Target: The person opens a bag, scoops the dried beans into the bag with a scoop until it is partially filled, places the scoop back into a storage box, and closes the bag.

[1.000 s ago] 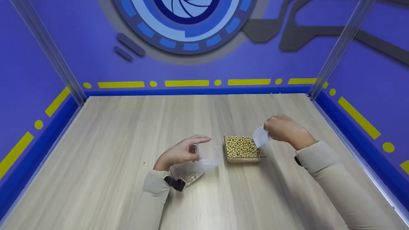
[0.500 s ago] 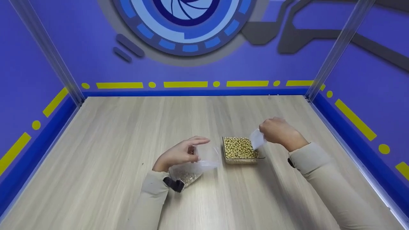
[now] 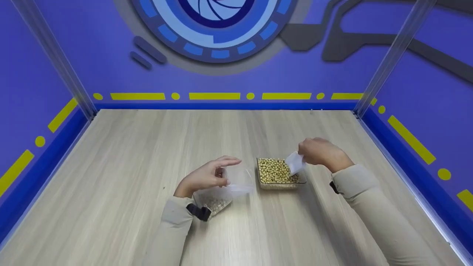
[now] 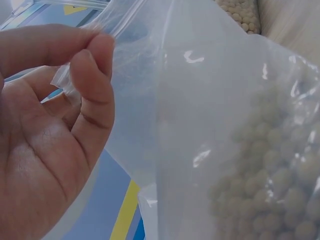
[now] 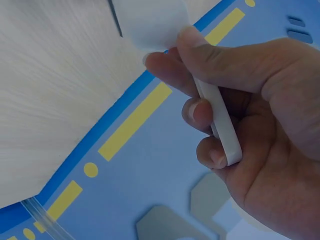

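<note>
My left hand (image 3: 203,178) pinches the edge of a clear zip bag (image 4: 195,110) between thumb and forefinger. The bag's mouth gapes toward the right, and pale round beans (image 4: 270,190) lie in its lower part. To its right stands a clear rectangular container (image 3: 281,187), filled nearly to the rim with yellowish beans (image 3: 275,170). My right hand (image 3: 324,153) grips a white scoop (image 3: 295,163) by its handle (image 5: 222,120), fingers curled round it. The scoop's blade tilts down into the container's right side, its tip at the beans. How much it carries is hidden.
Everything rests on a pale wood-grain table (image 3: 129,155). A blue-purple back wall (image 3: 207,83) and matching side walls with yellow stripes enclose it. A tiny dark speck (image 3: 164,188) lies left of my left hand.
My right hand has shifted a little left and down, bringing the scoop's blade further over and into the beans. The left hand and bag stay nearly in place.
</note>
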### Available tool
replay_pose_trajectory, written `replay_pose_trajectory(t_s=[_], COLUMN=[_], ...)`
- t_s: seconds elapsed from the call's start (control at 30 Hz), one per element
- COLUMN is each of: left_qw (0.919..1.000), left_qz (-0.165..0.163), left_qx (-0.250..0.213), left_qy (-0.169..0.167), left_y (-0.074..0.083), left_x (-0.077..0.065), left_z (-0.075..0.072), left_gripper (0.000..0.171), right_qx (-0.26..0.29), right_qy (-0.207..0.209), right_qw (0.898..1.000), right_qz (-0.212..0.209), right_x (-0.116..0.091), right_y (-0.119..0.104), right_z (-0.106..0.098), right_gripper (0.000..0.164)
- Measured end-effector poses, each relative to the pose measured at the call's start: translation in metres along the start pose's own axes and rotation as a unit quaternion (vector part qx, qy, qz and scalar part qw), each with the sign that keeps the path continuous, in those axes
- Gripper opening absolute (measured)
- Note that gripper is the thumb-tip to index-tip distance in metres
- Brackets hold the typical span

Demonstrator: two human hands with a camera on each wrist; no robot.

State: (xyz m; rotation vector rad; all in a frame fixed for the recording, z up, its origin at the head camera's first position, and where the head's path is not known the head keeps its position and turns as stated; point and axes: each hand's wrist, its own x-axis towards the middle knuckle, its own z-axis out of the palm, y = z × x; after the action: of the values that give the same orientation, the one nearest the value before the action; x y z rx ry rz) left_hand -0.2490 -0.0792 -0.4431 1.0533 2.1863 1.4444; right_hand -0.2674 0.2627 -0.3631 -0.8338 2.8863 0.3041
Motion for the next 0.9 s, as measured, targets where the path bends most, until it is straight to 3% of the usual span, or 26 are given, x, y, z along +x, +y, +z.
replay_pose_trajectory(t_s=[0.27,0.57,0.9], left_qw=[1.0,1.0,1.0], left_qz=[-0.003,-0.001,-0.006], left_qx=[0.002,0.0,0.005], left_qy=[0.002,0.004,0.0], left_y=[0.0,-0.002,-0.001], left_x=[0.0,0.0,0.0], left_z=[-0.003,-0.001,-0.001], left_gripper=[0.066,0.066,0.066], right_qx=[0.073,0.168,0.198], right_qy=[-0.006,0.002,0.043], right_qw=[0.997,0.986,0.978], right_qz=[0.001,-0.021,-0.046], right_x=[0.002,0.003,0.0], right_y=[0.004,0.017,0.025], right_z=[0.013,0.03,0.048], right_gripper=[0.012,0.017,0.023])
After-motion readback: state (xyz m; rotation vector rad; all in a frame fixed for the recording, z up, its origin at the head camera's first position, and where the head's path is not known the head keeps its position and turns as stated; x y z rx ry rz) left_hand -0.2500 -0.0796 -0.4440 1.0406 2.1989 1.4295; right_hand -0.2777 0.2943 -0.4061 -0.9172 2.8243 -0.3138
